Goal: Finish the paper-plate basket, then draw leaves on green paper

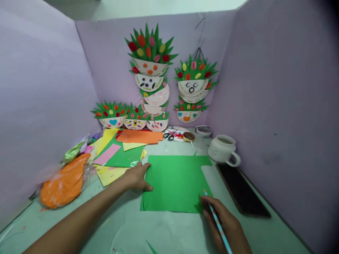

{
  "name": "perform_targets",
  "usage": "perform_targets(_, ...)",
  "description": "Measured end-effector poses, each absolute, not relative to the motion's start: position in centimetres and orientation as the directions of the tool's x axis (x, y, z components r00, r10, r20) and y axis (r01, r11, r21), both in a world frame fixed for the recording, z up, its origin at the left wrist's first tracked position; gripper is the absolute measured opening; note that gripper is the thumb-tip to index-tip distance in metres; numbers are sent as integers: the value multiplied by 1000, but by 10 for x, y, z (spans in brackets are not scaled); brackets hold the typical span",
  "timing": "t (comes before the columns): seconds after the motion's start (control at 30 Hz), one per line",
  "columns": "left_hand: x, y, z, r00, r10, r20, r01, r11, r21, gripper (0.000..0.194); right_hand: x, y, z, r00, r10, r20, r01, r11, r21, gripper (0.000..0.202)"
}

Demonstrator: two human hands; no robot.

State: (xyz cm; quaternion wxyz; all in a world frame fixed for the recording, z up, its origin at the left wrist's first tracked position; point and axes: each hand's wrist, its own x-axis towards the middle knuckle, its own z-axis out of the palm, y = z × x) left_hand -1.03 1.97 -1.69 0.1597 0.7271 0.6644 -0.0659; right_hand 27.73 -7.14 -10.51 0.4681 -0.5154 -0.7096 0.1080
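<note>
A sheet of green craft paper (174, 183) lies flat in front of me, with a notch in its upper right corner. My left hand (136, 176) rests at its left edge, thumb and fingers apart, fingertips touching the sheet. A light blue patterned pencil (217, 223) is gripped in my right hand (225, 220) at the sheet's lower right corner. Its tip points up and away from me. Something dark green and pointed shows by the right fingertips, partly hidden.
Coloured paper sheets (134, 155) and bagged orange clay (66, 183) are on the left. Scissors (169, 135) and a tape roll (189, 137) lie behind. A white mug (222, 148) and a dark phone (242, 188) stand right. Paper flower baskets (150, 67) hang on the back panel.
</note>
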Motion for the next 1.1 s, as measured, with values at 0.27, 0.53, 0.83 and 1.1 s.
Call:
perform_targets(0.27, -7, 17, -18, 98, 954, -282, 989, -63, 132, 57, 273, -67, -116, 29, 811, 584, 553, 474, -685, 22)
perform_targets(0.53, 10, -8, -24, -120, 982, -145, 988, 133, 80, 37, 271, -68, -117, 38, 816, 577, 538, 470, -700, 22)
perform_targets(0.83, 15, -10, -25, -157, 977, -143, 984, 166, 57, 35, 273, -67, -117, 4, 806, 592, 550, 493, -674, 22)
perform_targets(1.1, 2, -4, -18, -184, 963, -199, 982, 189, 6, 25, 271, -67, -119, 24, 809, 588, 556, 478, -680, 21)
